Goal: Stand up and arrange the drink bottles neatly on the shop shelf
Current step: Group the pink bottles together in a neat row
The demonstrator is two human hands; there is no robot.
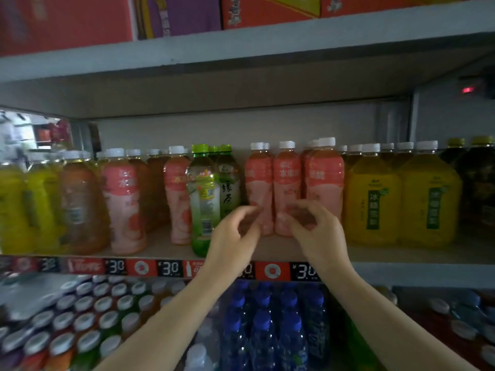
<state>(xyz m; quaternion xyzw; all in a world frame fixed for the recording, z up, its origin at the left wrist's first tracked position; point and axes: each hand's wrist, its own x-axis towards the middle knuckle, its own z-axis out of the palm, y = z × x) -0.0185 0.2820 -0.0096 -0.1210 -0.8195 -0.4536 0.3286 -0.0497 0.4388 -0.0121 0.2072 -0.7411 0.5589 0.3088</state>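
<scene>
Both hands are raised to the middle shelf (375, 257), in front of a group of pink-labelled drink bottles with white caps. The left hand (235, 234) has its fingers loosely curled, fingertips just short of or barely touching the lower body of the left pink bottle (257, 183); blur prevents telling which. Its grip is apart and holds nothing. The right hand (316, 231) has thumb and fingers curved around the lower part of the middle pink bottle (286, 183); whether that grip is clamped on the bottle or merely close to it cannot be told.

A third pink bottle (325, 180) stands upright just right of the right hand's grip, touching the middle one. All three stand upright, set back from the shelf's front edge.

Just left of the left hand's grip stands a green-capped tea bottle (202, 199), forward of its neighbours and tilted slightly. Behind it, a second green tea bottle (229, 188) stands upright. Further left are two more pink bottles (123, 199), apart from each other, then orange and yellow drinks.

Right of the right hand's grip stand large yellow bottles (372, 199) with green labels, in a tidy row.

Price tags (170, 268) run along the shelf edge below the hands. Beneath, blue-capped bottles (263, 319) fill the lower shelf.
</scene>
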